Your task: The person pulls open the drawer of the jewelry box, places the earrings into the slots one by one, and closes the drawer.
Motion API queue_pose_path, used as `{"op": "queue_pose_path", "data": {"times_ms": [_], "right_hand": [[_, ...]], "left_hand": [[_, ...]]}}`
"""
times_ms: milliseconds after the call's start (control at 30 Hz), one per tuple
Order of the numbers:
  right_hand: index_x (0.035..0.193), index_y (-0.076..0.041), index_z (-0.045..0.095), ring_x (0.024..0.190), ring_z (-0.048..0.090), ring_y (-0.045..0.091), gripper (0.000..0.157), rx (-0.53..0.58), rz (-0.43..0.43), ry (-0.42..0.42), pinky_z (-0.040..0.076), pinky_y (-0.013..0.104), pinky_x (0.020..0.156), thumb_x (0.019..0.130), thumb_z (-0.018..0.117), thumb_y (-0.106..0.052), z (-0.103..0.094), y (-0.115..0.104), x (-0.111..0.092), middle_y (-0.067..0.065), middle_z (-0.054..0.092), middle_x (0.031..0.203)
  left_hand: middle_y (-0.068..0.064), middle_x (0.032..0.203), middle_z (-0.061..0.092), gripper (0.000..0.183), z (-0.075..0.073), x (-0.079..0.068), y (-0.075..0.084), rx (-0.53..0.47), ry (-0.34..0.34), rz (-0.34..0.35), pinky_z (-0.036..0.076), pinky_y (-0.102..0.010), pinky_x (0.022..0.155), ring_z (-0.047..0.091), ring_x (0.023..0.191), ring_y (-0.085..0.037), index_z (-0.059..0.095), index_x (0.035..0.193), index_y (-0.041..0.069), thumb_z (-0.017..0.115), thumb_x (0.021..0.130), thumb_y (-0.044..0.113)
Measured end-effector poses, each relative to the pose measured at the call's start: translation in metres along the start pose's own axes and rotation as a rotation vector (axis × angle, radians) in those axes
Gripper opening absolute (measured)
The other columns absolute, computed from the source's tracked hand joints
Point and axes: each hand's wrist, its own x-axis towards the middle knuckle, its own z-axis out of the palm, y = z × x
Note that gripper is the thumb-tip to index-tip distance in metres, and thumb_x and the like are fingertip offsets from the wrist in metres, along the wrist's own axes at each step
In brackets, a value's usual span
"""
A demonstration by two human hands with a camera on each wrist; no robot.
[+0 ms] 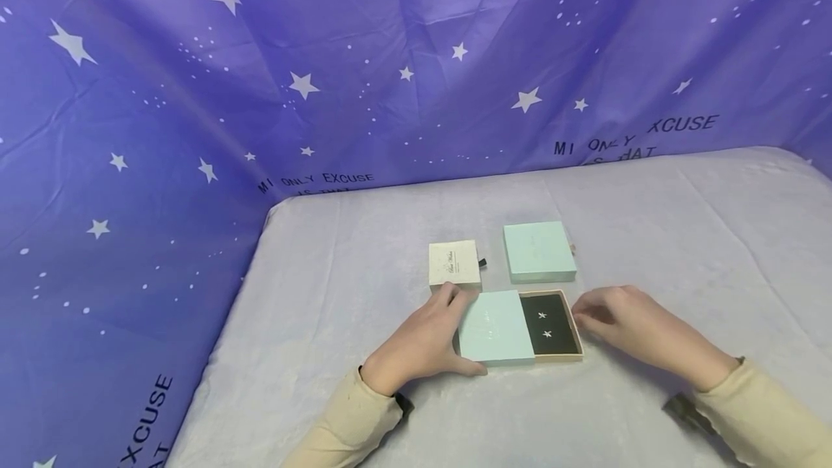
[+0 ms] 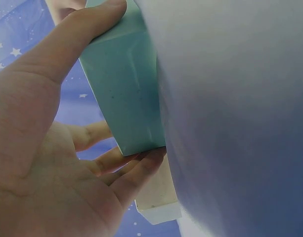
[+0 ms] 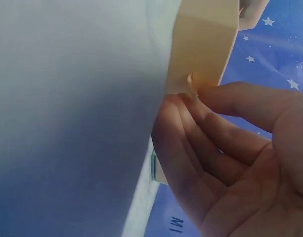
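A mint-green jewelry box (image 1: pixel 495 327) lies on the cloth, its tan drawer (image 1: pixel 581 358) pulled partway out to the right. Inside, two small star-shaped earrings (image 1: pixel 544 325) show on a black pad (image 1: pixel 552 345). My left hand (image 1: pixel 425 341) holds the sleeve from its left side, with the thumb on the near edge and fingers at the far side; the left wrist view shows the sleeve's end (image 2: pixel 124 94) between them. At the drawer's end, my right hand (image 1: pixel 627 320) pinches a small ribbon tab (image 3: pixel 190 83) between thumb and fingers.
Behind the box stand a cream box (image 1: pixel 453 262) with a black tab, just beyond my left fingers, and another mint-green box (image 1: pixel 539 251), closed. A pale cloth (image 1: pixel 338 273) covers the table. A purple star-patterned curtain (image 1: pixel 390 114) hangs behind and at the left.
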Motion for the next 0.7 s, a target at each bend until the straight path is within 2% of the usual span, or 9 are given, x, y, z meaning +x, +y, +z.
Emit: {"op": "queue_pose_path", "data": {"times_ms": [200,500,700], "right_hand": [[0.088,-0.018,0.075,0.083,0.065,0.004,0.007,0.046,-0.030,-0.044,0.055,0.035,0.077,0.089,0.070,-0.013,0.000,0.005,0.001,-0.012,0.072,0.085],[0.090,-0.017,0.076,0.079,0.059,-0.004,0.008,0.141,-0.012,-0.108,0.054,0.028,0.073,0.091,0.069,-0.013,0.001,0.011,0.000,-0.015,0.070,0.084],[0.092,-0.017,0.074,0.072,0.055,-0.005,0.011,0.238,-0.046,-0.154,0.050,0.023,0.067,0.092,0.065,-0.010,-0.001,0.016,-0.001,-0.018,0.065,0.077]], "left_hand": [[-0.001,0.119,0.046,0.105,0.001,0.000,-0.001,0.002,0.007,0.006,0.048,-0.025,0.086,0.045,0.096,-0.010,0.038,0.149,0.014,0.089,0.065,0.050],[-0.001,0.120,0.046,0.105,0.000,0.000,0.000,0.007,-0.001,-0.001,0.049,-0.026,0.087,0.046,0.096,-0.011,0.038,0.149,0.014,0.089,0.065,0.050],[-0.001,0.120,0.046,0.104,0.000,0.000,0.000,0.005,-0.001,-0.001,0.049,-0.025,0.087,0.046,0.096,-0.011,0.038,0.149,0.014,0.089,0.066,0.050]]}}
